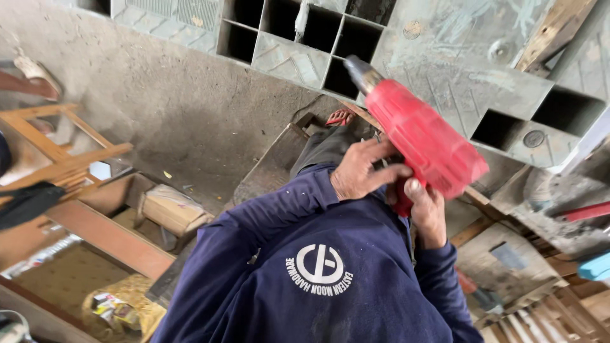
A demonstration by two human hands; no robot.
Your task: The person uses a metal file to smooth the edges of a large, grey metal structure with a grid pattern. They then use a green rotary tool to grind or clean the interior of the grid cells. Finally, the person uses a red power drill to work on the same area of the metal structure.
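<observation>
1. The person holds a red power drill [422, 136] with 2 bare hands, in front of the chest of a dark blue sweatshirt [311, 279].
2. The left hand [359, 170] lies against the near side of the drill body, just in front of the handle. Its fingers are bent around the tool, so this grip is closed on the drill.
3. The right hand [427, 213] grasps the handle from below. The thumb points up along the red housing, and the fingers are wrapped around the handle, so this grip is also pressed on the drill.
4. The dark chuck [359, 71] sticks out above both grips and points up and to the left, toward a grey panel with square openings [286, 38]. I cannot tell if the tip touches the panel.
5. Beyond the left grip, a grey trouser leg and a red sandal [340, 117] show on the concrete floor [184, 108].
6. Far to the left of the grips stand a wooden frame [60, 149] and a wooden block [171, 209].
7. To the right of the right grip lie wooden boards [508, 260], and a light blue object [597, 267] shows at the edge.
</observation>
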